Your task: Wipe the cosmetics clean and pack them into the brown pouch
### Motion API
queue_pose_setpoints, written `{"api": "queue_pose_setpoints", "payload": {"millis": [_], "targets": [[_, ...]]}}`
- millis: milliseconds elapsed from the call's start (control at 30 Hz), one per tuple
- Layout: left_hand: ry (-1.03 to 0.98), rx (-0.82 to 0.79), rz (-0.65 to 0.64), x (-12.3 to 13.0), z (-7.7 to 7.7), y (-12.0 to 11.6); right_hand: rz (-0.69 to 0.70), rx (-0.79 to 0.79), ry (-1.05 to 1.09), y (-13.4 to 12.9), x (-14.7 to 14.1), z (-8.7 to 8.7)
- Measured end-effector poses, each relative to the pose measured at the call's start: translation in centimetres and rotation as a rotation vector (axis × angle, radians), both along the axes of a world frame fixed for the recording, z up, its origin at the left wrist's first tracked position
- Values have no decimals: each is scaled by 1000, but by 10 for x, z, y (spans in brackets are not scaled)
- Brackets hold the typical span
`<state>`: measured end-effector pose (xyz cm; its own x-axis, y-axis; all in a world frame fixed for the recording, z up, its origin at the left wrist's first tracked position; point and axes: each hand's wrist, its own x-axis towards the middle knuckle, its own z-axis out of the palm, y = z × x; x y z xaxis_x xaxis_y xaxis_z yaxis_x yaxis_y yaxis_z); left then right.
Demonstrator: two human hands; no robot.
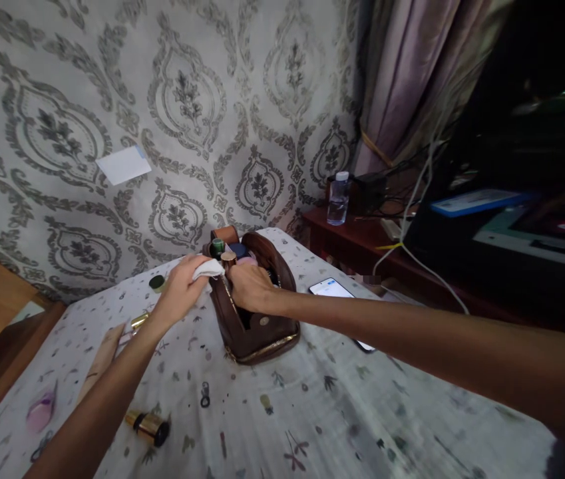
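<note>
A brown zip bag (262,332) stands unzipped on the patterned bedsheet, with cosmetic containers inside. My left hand (182,286) is at the bag's left rim, its fingers closed on a folded white cloth (208,269). Reaching into the bag, my right hand (251,287) has its fingers bent down out of sight; what they hold, if anything, is hidden. Just beyond that hand are a bottle with a copper-coloured cap (229,257), a green-capped jar (217,246) and a dark blue round lid (237,251).
Left of the bag lie a dark green lid (157,283), a gold tube (140,320), a beige flat pouch (102,356), a pink item (40,411) and a gold-and-black bottle (150,427). A lit phone (335,289) lies right. A water bottle (339,198) stands on the red-brown table (357,236), near white cables.
</note>
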<state>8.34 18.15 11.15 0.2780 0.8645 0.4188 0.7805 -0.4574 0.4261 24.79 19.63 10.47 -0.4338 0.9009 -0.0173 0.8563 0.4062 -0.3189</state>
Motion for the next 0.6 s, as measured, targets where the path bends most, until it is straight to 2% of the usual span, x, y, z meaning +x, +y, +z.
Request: {"api": "queue_pose_setpoints", "payload": {"millis": [133,333,433,600], "targets": [[181,40,20,4,8,-1,-39,-2,96,-1,11,-5],[206,-9,-5,2,11,-1,-18,-7,237,4,15,-8],[234,-54,-46,1,11,2,-25,-43,224,9,13,-7],[324,-69,-70,8,13,9,60,-146,120,11,11,-4]]}}
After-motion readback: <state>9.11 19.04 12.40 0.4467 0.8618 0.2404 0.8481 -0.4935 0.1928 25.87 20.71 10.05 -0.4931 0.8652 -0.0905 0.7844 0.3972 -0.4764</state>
